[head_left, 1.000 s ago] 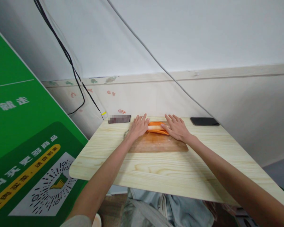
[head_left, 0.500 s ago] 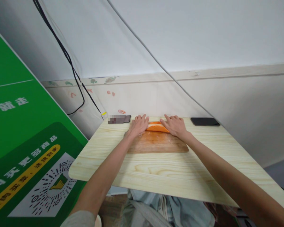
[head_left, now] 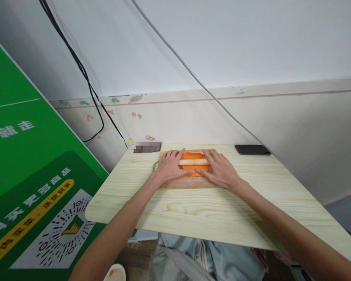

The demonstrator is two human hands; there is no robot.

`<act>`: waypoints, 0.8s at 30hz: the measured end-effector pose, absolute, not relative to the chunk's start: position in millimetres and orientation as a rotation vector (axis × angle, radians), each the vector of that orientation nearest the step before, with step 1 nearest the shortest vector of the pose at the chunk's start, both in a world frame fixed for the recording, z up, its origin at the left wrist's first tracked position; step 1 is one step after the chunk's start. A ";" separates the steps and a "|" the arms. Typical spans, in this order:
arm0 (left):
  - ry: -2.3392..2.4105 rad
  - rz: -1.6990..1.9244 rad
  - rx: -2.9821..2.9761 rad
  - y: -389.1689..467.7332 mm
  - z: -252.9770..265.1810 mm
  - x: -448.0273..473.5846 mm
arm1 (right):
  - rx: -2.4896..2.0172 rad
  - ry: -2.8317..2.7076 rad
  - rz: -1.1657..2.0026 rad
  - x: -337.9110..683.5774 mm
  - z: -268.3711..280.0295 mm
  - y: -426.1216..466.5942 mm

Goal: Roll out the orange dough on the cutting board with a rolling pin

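Note:
A pale wooden rolling pin (head_left: 194,162) lies crosswise over a flattened sheet of orange dough (head_left: 197,155). The dough rests on a wooden cutting board (head_left: 190,182). My left hand (head_left: 171,165) lies over the pin's left end, fingers stretched forward and thumb pointing inward across the dough. Over the right end, my right hand (head_left: 221,168) is likewise spread, its thumb near the dough's front edge. Both palms rest on the pin with fingers extended, not wrapped round it. The hands hide the pin's ends and the dough's sides.
A dark phone (head_left: 252,150) lies at the table's back right, and a flat dark item (head_left: 155,146), partly blurred out, at the back left. A metal handle (head_left: 155,167) is on the board's left side. The wall stands directly behind the table (head_left: 190,210). A green sign (head_left: 23,156) leans at left.
Both hands and the rolling pin have come back toward me from the board's far side. More of the dough shows beyond the pin now.

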State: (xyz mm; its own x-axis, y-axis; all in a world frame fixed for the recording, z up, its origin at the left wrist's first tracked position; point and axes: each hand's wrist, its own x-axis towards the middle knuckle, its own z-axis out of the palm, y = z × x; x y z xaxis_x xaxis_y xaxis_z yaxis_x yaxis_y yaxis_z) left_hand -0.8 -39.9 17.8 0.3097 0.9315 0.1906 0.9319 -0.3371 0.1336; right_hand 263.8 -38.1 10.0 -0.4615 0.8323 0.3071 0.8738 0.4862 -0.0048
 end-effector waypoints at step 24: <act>-2.013 -0.217 -2.596 -32.8 27.9 1.4 | -2.103 -2.288 0.068 204.1 48.8 35.9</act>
